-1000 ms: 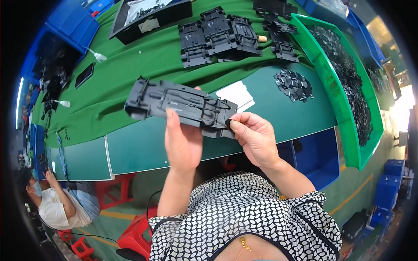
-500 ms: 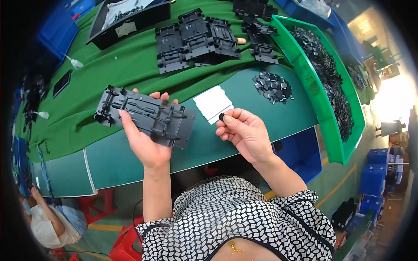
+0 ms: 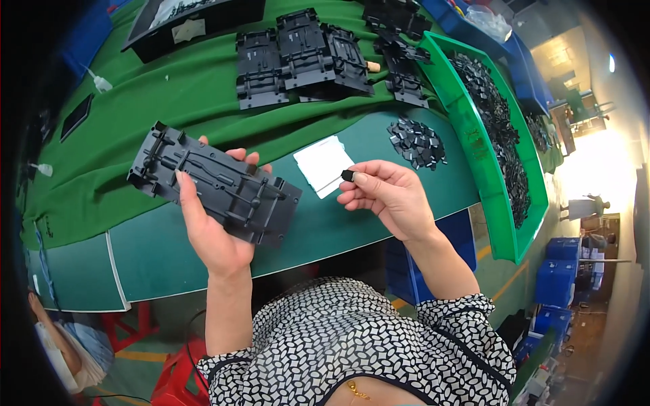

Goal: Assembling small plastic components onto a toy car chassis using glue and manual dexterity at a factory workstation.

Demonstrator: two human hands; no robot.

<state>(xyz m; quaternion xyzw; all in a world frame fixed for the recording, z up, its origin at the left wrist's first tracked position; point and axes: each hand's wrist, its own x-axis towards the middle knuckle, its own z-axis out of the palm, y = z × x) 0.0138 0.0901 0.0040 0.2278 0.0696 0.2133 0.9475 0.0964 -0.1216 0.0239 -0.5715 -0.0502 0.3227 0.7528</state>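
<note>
- Since half a second ago, little has been shifted.
- Black plastic panel [image 3: 215, 187] is gripped across left hand [image 3: 215, 230] fingers.
- Small black clip [image 3: 347, 175] is pinched at right hand [image 3: 387, 197] fingertips, above the surface [image 3: 169, 250].

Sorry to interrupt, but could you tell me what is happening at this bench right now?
A person at a green-covered bench holds a long black moulded plastic panel in the left hand, tilted above the mat. The right hand pinches a small black piece between its fingertips, apart from the panel. A white card lies on the mat, with a heap of small black parts beside it, more panels stacked further back and a green tray of parts to the right.
</note>
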